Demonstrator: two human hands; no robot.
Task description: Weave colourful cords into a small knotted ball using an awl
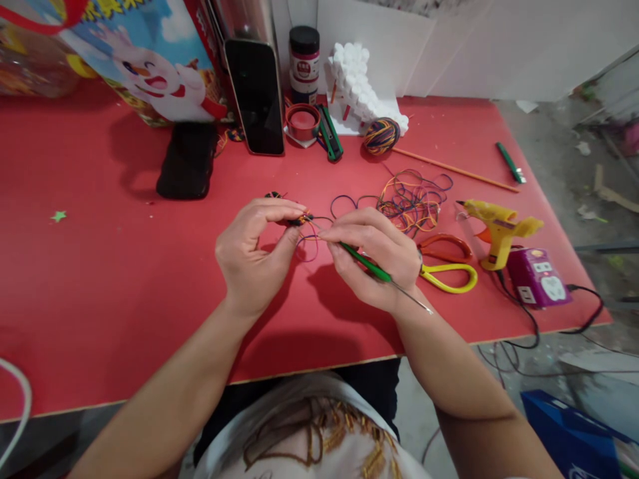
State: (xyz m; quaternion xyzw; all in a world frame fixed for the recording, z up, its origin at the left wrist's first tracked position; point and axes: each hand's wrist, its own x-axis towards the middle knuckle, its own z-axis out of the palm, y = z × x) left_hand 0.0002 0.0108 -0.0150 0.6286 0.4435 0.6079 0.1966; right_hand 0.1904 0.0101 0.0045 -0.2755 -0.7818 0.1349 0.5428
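Observation:
My left hand point(259, 249) pinches a small dark multicoloured piece of yarn work point(301, 218) between thumb and fingers. Closed around a green-handled crochet hook point(367, 261) is my right hand point(377, 256), just to the right of that piece. One metal end of the hook points down toward my right wrist; its other end is at the yarn work, too small to make out clearly. A thin yarn loop hangs between the hands. Loose tangled yarn point(412, 199) lies beyond my right hand, and a multicoloured yarn ball point(381, 136) sits farther back.
Scissors point(449, 278), a yellow glue gun point(499, 229) and a purple power box point(538, 278) with cables are on the right of the red table point(124, 279). Behind are a wooden stick point(456, 169), green cutter point(330, 135), upright phone point(255, 96), black object point(188, 161) and jar point(304, 64).

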